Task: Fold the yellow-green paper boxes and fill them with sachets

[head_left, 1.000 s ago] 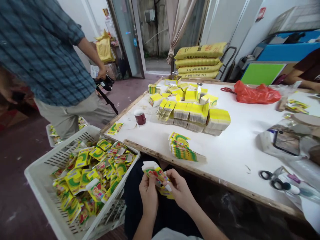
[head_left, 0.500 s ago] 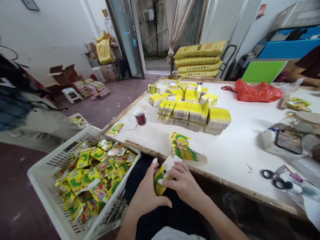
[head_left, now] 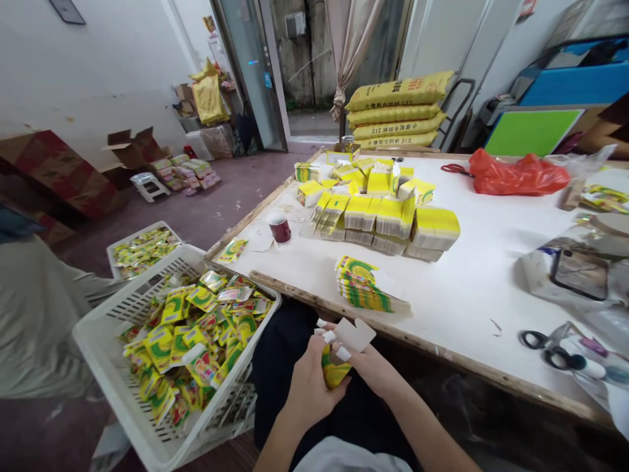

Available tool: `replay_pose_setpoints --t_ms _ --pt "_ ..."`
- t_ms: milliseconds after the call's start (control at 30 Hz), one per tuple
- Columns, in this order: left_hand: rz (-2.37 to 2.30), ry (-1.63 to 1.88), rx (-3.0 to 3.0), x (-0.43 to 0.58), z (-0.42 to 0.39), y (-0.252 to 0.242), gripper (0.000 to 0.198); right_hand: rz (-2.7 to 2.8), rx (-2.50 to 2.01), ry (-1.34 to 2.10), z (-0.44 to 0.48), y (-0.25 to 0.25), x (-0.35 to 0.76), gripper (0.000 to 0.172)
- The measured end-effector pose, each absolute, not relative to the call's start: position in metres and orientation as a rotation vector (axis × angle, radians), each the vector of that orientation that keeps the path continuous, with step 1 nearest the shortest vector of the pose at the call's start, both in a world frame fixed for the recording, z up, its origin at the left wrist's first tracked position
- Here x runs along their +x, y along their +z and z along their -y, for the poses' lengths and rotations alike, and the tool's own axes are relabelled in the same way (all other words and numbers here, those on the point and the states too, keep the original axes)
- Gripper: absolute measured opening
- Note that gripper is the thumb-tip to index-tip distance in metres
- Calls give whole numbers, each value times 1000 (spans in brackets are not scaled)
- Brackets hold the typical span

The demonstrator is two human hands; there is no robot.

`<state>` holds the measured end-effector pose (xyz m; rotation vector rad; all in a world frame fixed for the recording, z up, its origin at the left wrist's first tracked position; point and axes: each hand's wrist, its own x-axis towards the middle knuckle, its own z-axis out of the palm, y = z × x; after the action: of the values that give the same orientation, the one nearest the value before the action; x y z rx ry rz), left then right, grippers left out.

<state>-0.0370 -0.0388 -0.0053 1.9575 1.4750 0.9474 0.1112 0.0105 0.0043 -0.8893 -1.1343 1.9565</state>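
Over my lap, in front of the table edge, both hands are closed on a small yellow and green printed carton [head_left: 335, 372]. Its white card flap [head_left: 354, 333] stands out at the upper right. My left hand [head_left: 310, 373] wraps the near left side, fingers bent over the top. From the right, my right hand [head_left: 369, 367] grips it below the flap. White coverings show on several fingertips. A fanned pile of flat printed cartons [head_left: 361, 283] lies on the table just beyond. To my left, a white plastic basket [head_left: 93, 347] holds many filled yellow-green packs [head_left: 196, 328].
Stacked yellow cartons [head_left: 393, 216] and a dark red mug [head_left: 280, 229] stand on the white table [head_left: 472, 282]. Scissors [head_left: 555, 354], a phone [head_left: 580, 274] and a red bag [head_left: 518, 174] lie to the right. A person's leg [head_left: 34, 314] is at left, near a second basket [head_left: 112, 259].
My hands have come together around the carton, and its flap now points right. The person at left has moved further left, uncovering the second basket and a red box. The view has shifted slightly.
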Motion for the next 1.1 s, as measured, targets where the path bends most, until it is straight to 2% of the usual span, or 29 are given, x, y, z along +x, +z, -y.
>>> replay_pose_setpoints --t_ms 100,233,367,467,633,800,933,1000,1100 --pt "-1503 908 1956 -40 37 -1 55 1263 -904 1798 -9 5 112 66" --pt "-1530 844 1836 -41 32 1 65 1691 -866 1407 0 0 111 58" --pt "-1586 951 1812 -39 30 -2 67 1950 -871 1042 1 -9 114 58" --pt "-1690 1000 1815 -41 32 2 62 2013 -886 879 -6 -17 120 59" --pt "-1679 972 1782 -53 34 13 51 2226 -843 893 -17 -20 127 54" --pt "-1622 939 1746 -62 34 13 60 2372 -758 1029 -29 -1 143 38" --pt "-1605 945 1811 -54 37 11 58 2413 -788 1119 -28 7 144 27" --pt "-1621 986 1843 -49 39 10 59 2329 -875 1088 -22 3 138 35" --pt "-1703 1057 1808 -62 38 13 63 2148 -973 1027 -19 -3 135 63"
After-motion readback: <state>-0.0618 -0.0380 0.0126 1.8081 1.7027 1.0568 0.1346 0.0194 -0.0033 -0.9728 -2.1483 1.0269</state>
